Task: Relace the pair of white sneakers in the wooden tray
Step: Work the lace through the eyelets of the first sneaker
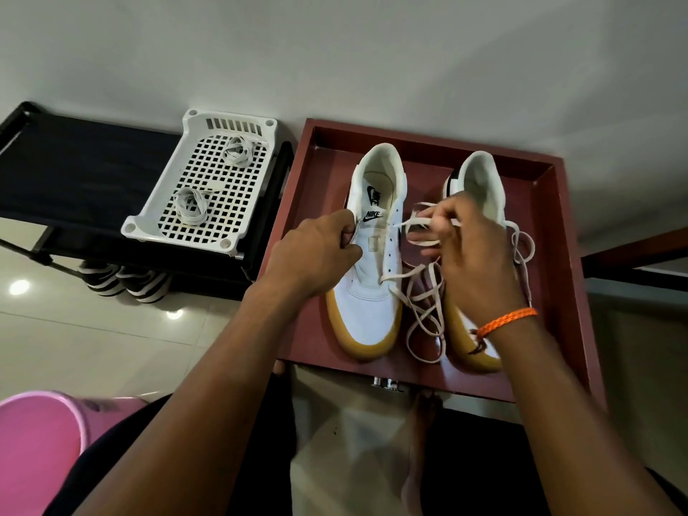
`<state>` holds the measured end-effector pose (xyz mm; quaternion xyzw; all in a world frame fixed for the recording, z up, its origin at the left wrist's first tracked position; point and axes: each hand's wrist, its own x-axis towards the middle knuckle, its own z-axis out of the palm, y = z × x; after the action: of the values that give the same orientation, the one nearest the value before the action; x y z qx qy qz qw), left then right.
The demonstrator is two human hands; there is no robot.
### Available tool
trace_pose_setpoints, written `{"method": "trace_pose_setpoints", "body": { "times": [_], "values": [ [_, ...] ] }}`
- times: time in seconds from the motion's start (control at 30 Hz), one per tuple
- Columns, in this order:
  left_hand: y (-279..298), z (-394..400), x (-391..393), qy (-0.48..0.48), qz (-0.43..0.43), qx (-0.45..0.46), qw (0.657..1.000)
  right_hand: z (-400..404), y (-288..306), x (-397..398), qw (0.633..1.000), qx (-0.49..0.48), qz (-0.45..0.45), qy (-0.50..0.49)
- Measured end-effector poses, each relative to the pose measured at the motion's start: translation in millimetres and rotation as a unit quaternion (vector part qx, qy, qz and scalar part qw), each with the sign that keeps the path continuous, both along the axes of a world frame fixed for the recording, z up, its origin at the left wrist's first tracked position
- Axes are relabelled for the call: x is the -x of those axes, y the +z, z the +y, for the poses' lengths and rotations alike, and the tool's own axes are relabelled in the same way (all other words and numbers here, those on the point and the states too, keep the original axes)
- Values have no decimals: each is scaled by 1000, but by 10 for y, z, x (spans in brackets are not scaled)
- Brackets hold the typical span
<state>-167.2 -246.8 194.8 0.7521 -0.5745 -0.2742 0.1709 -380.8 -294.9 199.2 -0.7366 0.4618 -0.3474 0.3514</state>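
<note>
**Left sneaker steadied, lace in the right hand**

Left hand: fingers curled, pinching the left edge of the eyelet flap of the left sneaker, beside the tongue. Grip is on the shoe's upper, not on lace.

Right hand: fingers curled around a cream lace, held up between the two shoes. The hand is slightly blurred. An orange bracelet sits on that wrist.

The lace runs from the left sneaker's lower eyelets, loops loosely across the gap and trails on the tray floor near the toes. More lace lies looped beside the right sneaker, which the right hand and forearm partly cover.

Both sneakers are white with tan soles, side by side, toes toward the person, inside the reddish-brown wooden tray.

Left of the tray: a white perforated basket on a black rack, holding two coiled bundles of white laces. Dark striped shoes stand under the rack. A pink bucket shows at lower left.
</note>
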Motion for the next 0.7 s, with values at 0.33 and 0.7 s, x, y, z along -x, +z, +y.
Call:
{"method": "trace_pose_setpoints", "body": {
  "times": [0.33, 0.7],
  "values": [
    [172, 23, 50, -82, 80, 23, 993, -11, -20, 125, 969, -36, 238, 56],
    [103, 67, 217, -108, 47, -31, 993, 120, -54, 6, 944, -76, 278, 159]
  ]
}}
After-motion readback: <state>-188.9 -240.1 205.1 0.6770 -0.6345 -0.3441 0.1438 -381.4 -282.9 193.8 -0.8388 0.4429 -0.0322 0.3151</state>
